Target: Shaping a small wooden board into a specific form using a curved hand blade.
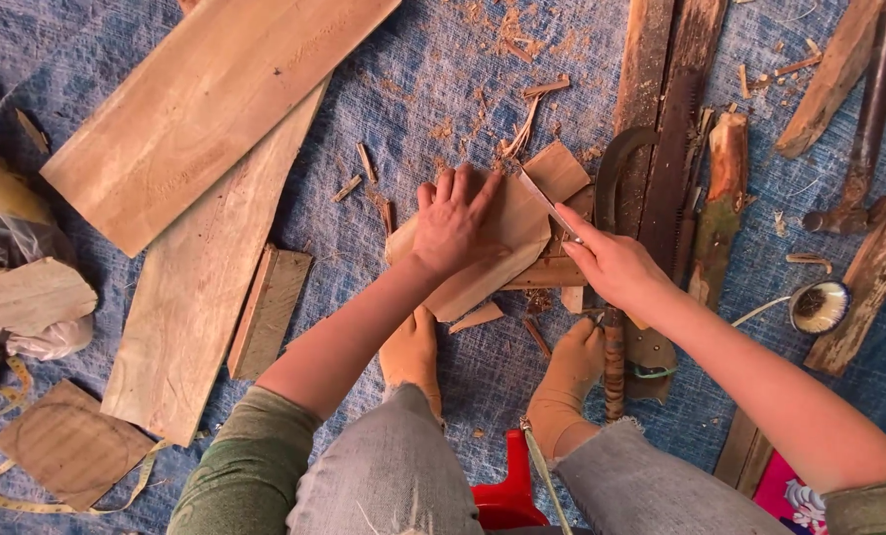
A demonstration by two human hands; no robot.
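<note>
The left hand (453,223) lies flat, fingers spread, pressing down on a thin wood piece (507,248) that rests on a small block (552,269) on the blue tarp (413,89); its grip is released, palm down, clasping nothing. The right hand (611,266) is clenched around a knife (547,206), whose blade slants up and left along the piece's right edge, just beside the left fingertips. Both bare feet sit just below the piece. A curved sickle (611,168) and a saw (676,149) lie to the right, two long planks (205,109) to the left, and chips are scattered over the tarp. A tape measure (815,305) lies at the far right.
</note>
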